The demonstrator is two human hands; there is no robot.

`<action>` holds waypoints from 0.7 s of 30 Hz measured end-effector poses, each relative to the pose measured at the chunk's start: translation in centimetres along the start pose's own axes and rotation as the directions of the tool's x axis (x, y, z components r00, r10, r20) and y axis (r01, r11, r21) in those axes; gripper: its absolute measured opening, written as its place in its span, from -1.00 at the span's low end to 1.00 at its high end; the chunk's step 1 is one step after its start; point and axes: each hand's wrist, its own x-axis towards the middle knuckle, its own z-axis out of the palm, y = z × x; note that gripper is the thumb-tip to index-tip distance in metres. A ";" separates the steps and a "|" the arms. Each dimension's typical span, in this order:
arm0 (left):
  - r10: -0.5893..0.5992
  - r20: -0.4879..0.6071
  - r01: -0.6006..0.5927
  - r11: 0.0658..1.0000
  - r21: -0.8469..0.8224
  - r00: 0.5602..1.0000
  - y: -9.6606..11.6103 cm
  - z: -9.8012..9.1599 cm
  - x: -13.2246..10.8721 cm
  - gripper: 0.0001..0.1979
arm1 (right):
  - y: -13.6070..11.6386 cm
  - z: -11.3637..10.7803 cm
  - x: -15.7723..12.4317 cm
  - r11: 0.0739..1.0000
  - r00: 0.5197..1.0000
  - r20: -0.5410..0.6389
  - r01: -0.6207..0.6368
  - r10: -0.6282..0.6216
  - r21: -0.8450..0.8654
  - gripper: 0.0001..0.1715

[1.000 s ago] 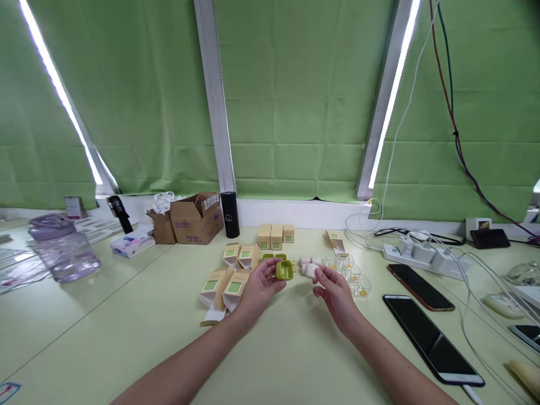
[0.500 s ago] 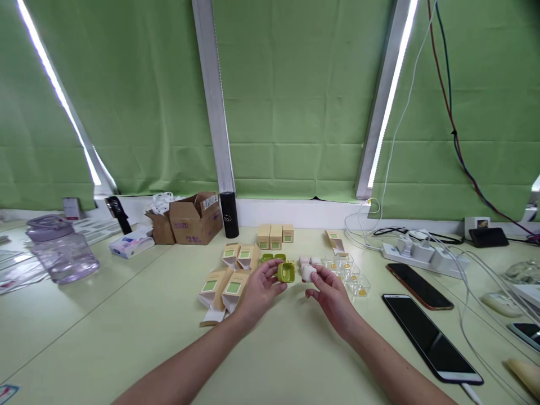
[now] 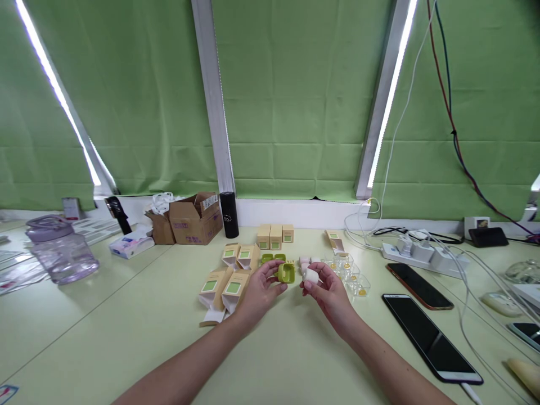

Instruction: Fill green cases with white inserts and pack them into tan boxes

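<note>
My left hand (image 3: 265, 286) pinches a small green square case (image 3: 287, 273), its hollow side facing me. Between the fingers and thumb of my right hand (image 3: 329, 289) is a small white rounded block (image 3: 311, 276), just right of the case and apart from it. More pale blocks (image 3: 304, 261) lie on the table behind that hand. Beyond my left fingers sit other green cases (image 3: 273, 258), partly hidden. Several clear plastic pieces with yellow spots (image 3: 350, 270) stand right of my right hand. Opened small cardboard boxes (image 3: 214, 284) with green labels lie left of my left hand.
Closed small boxes (image 3: 275, 235) stand at the back, with one opened box (image 3: 334, 242) to their right. Two phones (image 3: 430, 334) and a power strip with cables (image 3: 426, 256) occupy the right. A black bottle (image 3: 229, 215), cardboard carton (image 3: 196, 219) and water jug (image 3: 63, 253) are left.
The white block has turned in my right fingers and shifted slightly right and down. My left hand and the green case have hardly moved.
</note>
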 end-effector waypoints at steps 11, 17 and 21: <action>0.019 -0.059 -0.011 0.989 0.146 0.998 -0.4 -0.1 0.0 -0.50 | 0.0 -0.7 0.8 0.992 0.990 -0.089 -0.115 0.109 -0.060 -0.39; 0.071 -0.061 -0.055 0.971 0.234 0.996 0.1 0.2 -0.4 -0.53 | -0.6 0.0 0.4 0.996 0.997 -0.071 -0.034 0.028 -0.084 -0.38; 0.096 -0.067 -0.068 0.939 0.338 0.993 0.3 0.2 -0.9 -0.53 | -0.3 0.1 0.2 0.979 0.998 -0.053 -0.023 0.013 -0.203 -0.40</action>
